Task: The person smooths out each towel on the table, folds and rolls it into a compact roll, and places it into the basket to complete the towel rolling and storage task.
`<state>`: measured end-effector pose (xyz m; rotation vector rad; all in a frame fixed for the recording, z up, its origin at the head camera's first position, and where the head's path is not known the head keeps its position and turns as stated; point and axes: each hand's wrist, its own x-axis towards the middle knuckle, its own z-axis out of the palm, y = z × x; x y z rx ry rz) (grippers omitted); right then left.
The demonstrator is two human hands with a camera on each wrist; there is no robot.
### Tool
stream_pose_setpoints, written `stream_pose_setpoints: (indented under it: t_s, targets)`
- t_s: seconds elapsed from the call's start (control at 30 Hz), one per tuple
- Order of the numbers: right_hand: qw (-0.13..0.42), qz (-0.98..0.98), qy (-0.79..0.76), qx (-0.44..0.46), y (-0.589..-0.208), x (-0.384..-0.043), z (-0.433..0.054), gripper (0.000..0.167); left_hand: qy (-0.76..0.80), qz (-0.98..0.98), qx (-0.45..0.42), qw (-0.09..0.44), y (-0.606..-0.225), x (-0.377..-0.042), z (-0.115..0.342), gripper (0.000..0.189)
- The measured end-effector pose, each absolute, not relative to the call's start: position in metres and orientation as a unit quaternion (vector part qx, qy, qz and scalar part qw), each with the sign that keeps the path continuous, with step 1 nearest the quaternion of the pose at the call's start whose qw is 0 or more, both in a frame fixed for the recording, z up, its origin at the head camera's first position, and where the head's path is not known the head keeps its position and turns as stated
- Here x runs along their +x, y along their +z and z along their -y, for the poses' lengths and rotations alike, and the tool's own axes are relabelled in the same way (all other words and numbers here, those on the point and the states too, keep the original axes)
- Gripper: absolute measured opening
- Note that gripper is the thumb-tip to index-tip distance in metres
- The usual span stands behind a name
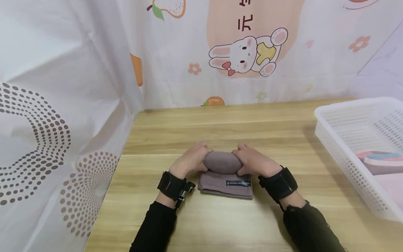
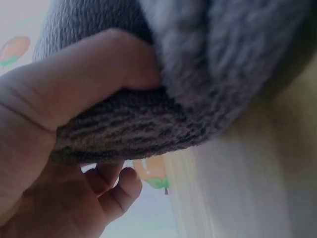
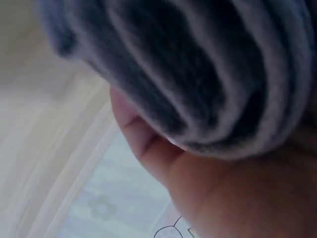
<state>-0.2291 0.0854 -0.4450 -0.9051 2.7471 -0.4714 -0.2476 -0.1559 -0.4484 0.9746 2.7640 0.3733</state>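
Observation:
A greyish-brown towel (image 1: 223, 162) lies on the wooden table, its far part rolled into a thick bundle and its near part flat, with a dark printed label by the right edge. My left hand (image 1: 192, 159) grips the left end of the roll; in the left wrist view the thumb (image 2: 114, 64) presses into the towel's folds. The right end is gripped by my right hand (image 1: 253, 161). Layered coils of the towel (image 3: 198, 74) show in the right wrist view, with the fingers (image 3: 141, 131) curled behind them.
A white perforated basket (image 1: 333, 140) stands at the right of the table, holding a pink-and-blue item (image 1: 382, 156) and pink cloth. Behind the table hangs a printed curtain (image 1: 176, 70), with another dotted sheet on the left. Bare wood (image 1: 220, 227) shows in front of the towel.

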Motion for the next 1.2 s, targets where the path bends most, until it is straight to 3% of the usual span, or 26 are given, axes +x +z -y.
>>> stream_pose_setpoints:
  t_s: [0.2,0.33,0.57,0.7,0.83,1.0,1.2]
  targets:
    - [0.046,-0.939,-0.152,-0.306,-0.449,-0.21,-0.082,0.052,0.066,-0.942,0.329,0.02,-0.448,-0.233,0.154,0.052]
    - [-0.033,-0.944,-0.107,-0.31,-0.456,-0.197,-0.075,0.048,0.024,-0.941,0.338,-0.015,-0.45,-0.222,0.156,0.062]
    - [-0.237,-0.921,0.037,-0.306,-0.471,-0.174,-0.063,0.006,0.051,-0.93,0.364,0.026,-0.46,-0.199,0.169,0.084]
    - [-0.295,-0.902,0.102,-0.298,-0.474,-0.164,-0.061,0.019,0.091,-0.925,0.363,0.06,-0.463,-0.188,0.173,0.106]
    - [-0.294,-0.896,0.133,-0.304,-0.473,-0.158,-0.064,0.029,0.091,-0.93,0.35,0.071,-0.466,-0.18,0.171,0.131]
    - [-0.244,-0.904,0.112,-0.334,-0.473,-0.153,-0.07,0.044,0.048,-0.937,0.342,0.053,-0.468,-0.17,0.168,0.122]
    - [-0.128,-0.926,0.032,-0.354,-0.472,-0.148,-0.076,0.119,-0.011,-0.939,0.342,0.017,-0.468,-0.16,0.166,0.107]
